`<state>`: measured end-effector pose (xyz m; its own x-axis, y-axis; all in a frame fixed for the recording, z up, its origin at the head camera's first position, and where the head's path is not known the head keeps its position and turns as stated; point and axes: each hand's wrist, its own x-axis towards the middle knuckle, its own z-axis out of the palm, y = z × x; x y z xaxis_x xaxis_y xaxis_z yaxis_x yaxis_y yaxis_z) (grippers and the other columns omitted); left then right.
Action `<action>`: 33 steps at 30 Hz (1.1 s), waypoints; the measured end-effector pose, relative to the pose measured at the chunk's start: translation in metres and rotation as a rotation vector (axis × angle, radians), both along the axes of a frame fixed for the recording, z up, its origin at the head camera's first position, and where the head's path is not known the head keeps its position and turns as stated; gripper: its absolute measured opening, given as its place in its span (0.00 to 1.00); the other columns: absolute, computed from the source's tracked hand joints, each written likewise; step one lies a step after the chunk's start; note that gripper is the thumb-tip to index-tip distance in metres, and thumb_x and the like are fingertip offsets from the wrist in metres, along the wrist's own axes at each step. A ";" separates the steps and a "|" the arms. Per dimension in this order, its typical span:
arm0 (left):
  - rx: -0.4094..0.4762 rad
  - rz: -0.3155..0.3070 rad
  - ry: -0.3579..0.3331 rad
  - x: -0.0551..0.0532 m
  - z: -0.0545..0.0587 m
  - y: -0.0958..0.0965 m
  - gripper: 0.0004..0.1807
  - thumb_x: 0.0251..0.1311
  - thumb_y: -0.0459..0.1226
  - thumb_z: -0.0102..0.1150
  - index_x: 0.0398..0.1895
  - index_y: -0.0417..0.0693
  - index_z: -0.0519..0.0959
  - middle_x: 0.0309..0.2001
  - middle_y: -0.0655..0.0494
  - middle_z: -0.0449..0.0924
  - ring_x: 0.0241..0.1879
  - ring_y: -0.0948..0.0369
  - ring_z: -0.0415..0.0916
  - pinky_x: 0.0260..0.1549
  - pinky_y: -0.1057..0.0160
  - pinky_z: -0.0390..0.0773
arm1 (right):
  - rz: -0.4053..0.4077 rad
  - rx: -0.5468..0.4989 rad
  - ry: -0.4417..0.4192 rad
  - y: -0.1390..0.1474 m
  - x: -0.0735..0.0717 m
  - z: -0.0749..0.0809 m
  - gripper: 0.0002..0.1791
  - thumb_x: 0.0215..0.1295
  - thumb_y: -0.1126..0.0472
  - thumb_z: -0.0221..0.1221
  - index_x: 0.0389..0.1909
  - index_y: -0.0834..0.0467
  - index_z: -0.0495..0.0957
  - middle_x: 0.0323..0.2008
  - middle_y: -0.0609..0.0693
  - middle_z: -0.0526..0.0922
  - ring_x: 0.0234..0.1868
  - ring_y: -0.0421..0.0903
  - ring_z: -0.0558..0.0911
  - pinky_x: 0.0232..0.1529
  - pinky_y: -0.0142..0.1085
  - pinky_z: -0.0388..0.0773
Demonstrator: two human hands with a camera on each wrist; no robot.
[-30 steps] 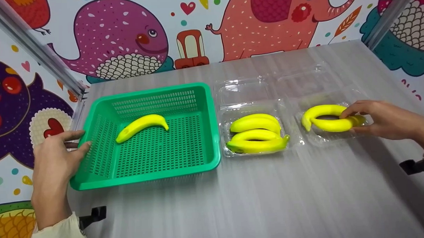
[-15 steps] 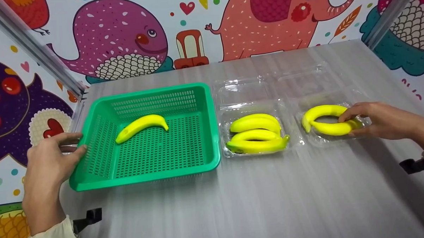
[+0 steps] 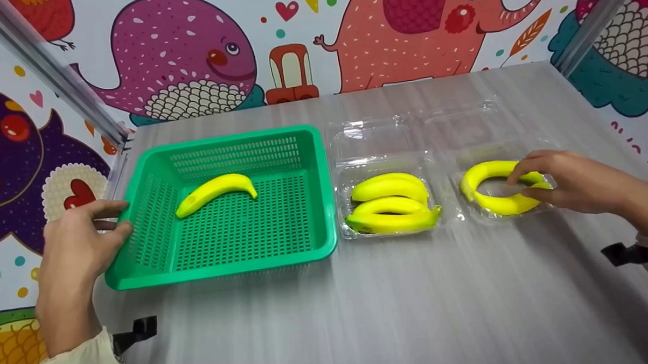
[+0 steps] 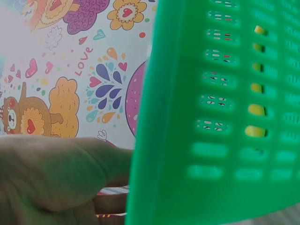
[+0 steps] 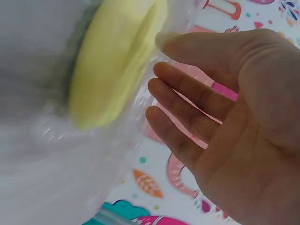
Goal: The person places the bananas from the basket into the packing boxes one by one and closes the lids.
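Observation:
My left hand (image 3: 81,250) is at the left rim of a green basket (image 3: 225,271), thumb and fingers extended against the edge. In the left wrist view the rim hides its fingertips. Inside the basket lies one yellow banana (image 3: 216,194). My right hand (image 3: 577,181) hovers over the right clear plastic box (image 3: 476,154), thumb and fingers spread with nothing between them. Below it, a back banana (image 3: 488,171) and a front banana (image 3: 508,203) form a ring in that box. The right wrist view shows relaxed fingers beside the yellow fruit (image 5: 112,70).
Between basket and right box stands another clear plastic box holding several bananas (image 3: 391,187). The lids of both boxes, a left lid (image 3: 373,137) and a right lid (image 3: 462,124), lie folded open toward the back. Printed cartoon walls (image 3: 421,44) border the grey table (image 3: 393,303).
My right hand has let go of the front banana, which settled lower and nearer in the right box. The hand has lifted slightly. My left hand has shifted a little left at the rim.

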<state>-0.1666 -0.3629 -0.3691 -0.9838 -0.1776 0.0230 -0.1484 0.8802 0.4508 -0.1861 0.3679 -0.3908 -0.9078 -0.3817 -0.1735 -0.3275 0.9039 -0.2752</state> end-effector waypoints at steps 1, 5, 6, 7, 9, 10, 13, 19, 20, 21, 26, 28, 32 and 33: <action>0.002 0.002 -0.003 0.000 0.000 0.000 0.26 0.74 0.37 0.61 0.71 0.33 0.78 0.59 0.21 0.82 0.54 0.28 0.84 0.47 0.34 0.88 | 0.005 0.002 0.025 -0.005 0.000 0.003 0.17 0.65 0.65 0.74 0.52 0.48 0.90 0.57 0.52 0.89 0.56 0.53 0.85 0.56 0.57 0.89; 0.010 0.009 -0.011 0.000 0.000 0.002 0.26 0.74 0.36 0.62 0.71 0.32 0.78 0.60 0.21 0.81 0.54 0.28 0.84 0.46 0.34 0.88 | 0.018 -0.032 0.109 -0.027 0.001 0.016 0.19 0.64 0.64 0.76 0.55 0.50 0.89 0.57 0.50 0.90 0.58 0.54 0.86 0.56 0.58 0.88; 0.012 0.012 -0.014 0.000 0.000 0.003 0.26 0.74 0.36 0.63 0.71 0.33 0.78 0.60 0.21 0.81 0.54 0.28 0.83 0.47 0.34 0.88 | 0.022 -0.043 0.121 -0.032 0.001 0.018 0.20 0.64 0.63 0.76 0.57 0.50 0.88 0.57 0.50 0.90 0.59 0.53 0.86 0.55 0.58 0.89; 0.014 0.014 -0.018 0.000 0.000 0.004 0.26 0.74 0.36 0.63 0.71 0.33 0.78 0.60 0.21 0.81 0.54 0.28 0.83 0.47 0.34 0.88 | 0.029 -0.055 0.133 -0.037 0.000 0.021 0.21 0.64 0.63 0.76 0.58 0.50 0.88 0.57 0.49 0.90 0.59 0.53 0.87 0.55 0.57 0.89; 0.014 0.018 -0.025 -0.001 0.000 0.005 0.27 0.74 0.37 0.62 0.71 0.33 0.78 0.60 0.21 0.81 0.54 0.29 0.83 0.47 0.34 0.88 | 0.053 -0.078 0.151 -0.047 -0.001 0.024 0.24 0.64 0.62 0.76 0.61 0.50 0.87 0.58 0.49 0.90 0.60 0.53 0.87 0.55 0.56 0.89; 0.015 0.020 -0.028 -0.001 0.000 0.005 0.27 0.74 0.37 0.62 0.72 0.33 0.77 0.61 0.21 0.81 0.54 0.29 0.83 0.47 0.34 0.88 | 0.062 -0.086 0.155 -0.052 -0.002 0.026 0.25 0.64 0.62 0.76 0.62 0.50 0.87 0.59 0.49 0.90 0.61 0.53 0.87 0.55 0.56 0.89; 0.013 0.022 -0.035 -0.002 0.000 0.005 0.27 0.75 0.37 0.61 0.72 0.34 0.77 0.62 0.21 0.80 0.54 0.30 0.83 0.46 0.35 0.89 | 0.082 -0.101 0.165 -0.069 -0.004 0.030 0.26 0.64 0.62 0.76 0.64 0.50 0.86 0.61 0.51 0.89 0.63 0.54 0.87 0.56 0.56 0.89; 0.004 0.025 -0.019 0.000 0.001 0.005 0.26 0.74 0.37 0.62 0.71 0.34 0.78 0.61 0.21 0.81 0.53 0.30 0.84 0.43 0.37 0.90 | 0.145 -0.138 0.222 -0.101 -0.010 0.034 0.26 0.64 0.61 0.76 0.64 0.50 0.85 0.61 0.50 0.88 0.63 0.53 0.87 0.56 0.54 0.89; 0.003 0.026 -0.017 0.000 0.001 0.005 0.26 0.74 0.37 0.62 0.71 0.34 0.78 0.61 0.22 0.81 0.53 0.30 0.83 0.43 0.37 0.90 | 0.158 -0.142 0.233 -0.105 -0.010 0.034 0.26 0.64 0.61 0.76 0.64 0.50 0.85 0.61 0.50 0.88 0.62 0.52 0.87 0.56 0.53 0.89; 0.002 0.025 -0.015 0.000 0.002 0.005 0.26 0.74 0.37 0.62 0.71 0.34 0.78 0.61 0.22 0.81 0.54 0.30 0.83 0.44 0.37 0.90 | 0.170 -0.147 0.242 -0.110 -0.011 0.034 0.26 0.64 0.61 0.76 0.64 0.51 0.85 0.61 0.50 0.88 0.62 0.52 0.87 0.56 0.52 0.90; -0.004 0.025 -0.029 0.000 0.002 0.005 0.26 0.75 0.37 0.62 0.72 0.34 0.78 0.62 0.22 0.81 0.56 0.29 0.82 0.46 0.36 0.89 | 0.206 -0.170 0.272 -0.128 -0.015 0.036 0.27 0.64 0.62 0.76 0.64 0.52 0.85 0.59 0.50 0.88 0.60 0.51 0.88 0.54 0.50 0.90; -0.005 0.025 -0.036 0.000 0.002 0.005 0.26 0.75 0.37 0.62 0.72 0.34 0.77 0.62 0.22 0.80 0.55 0.29 0.83 0.45 0.37 0.90 | 0.218 -0.182 0.276 -0.135 -0.016 0.038 0.27 0.64 0.62 0.76 0.64 0.52 0.85 0.58 0.50 0.88 0.60 0.51 0.88 0.55 0.49 0.90; 0.000 0.030 -0.048 0.000 0.004 0.005 0.26 0.75 0.37 0.62 0.72 0.33 0.77 0.62 0.21 0.80 0.53 0.30 0.84 0.43 0.39 0.91 | 0.268 -0.222 0.286 -0.149 -0.018 0.041 0.26 0.66 0.64 0.75 0.65 0.52 0.85 0.59 0.50 0.88 0.60 0.51 0.87 0.56 0.51 0.90; 0.001 0.031 -0.049 0.000 0.004 0.005 0.26 0.75 0.37 0.62 0.72 0.33 0.77 0.62 0.21 0.80 0.53 0.30 0.84 0.43 0.39 0.91 | 0.278 -0.227 0.288 -0.153 -0.019 0.041 0.26 0.66 0.64 0.74 0.65 0.52 0.85 0.59 0.50 0.88 0.60 0.51 0.87 0.56 0.51 0.90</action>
<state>-0.1666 -0.3578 -0.3648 -0.9777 -0.2084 -0.0253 -0.1979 0.8745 0.4429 -0.2048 0.2153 -0.3495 -0.7646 -0.6166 0.1875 -0.6412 0.6982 -0.3184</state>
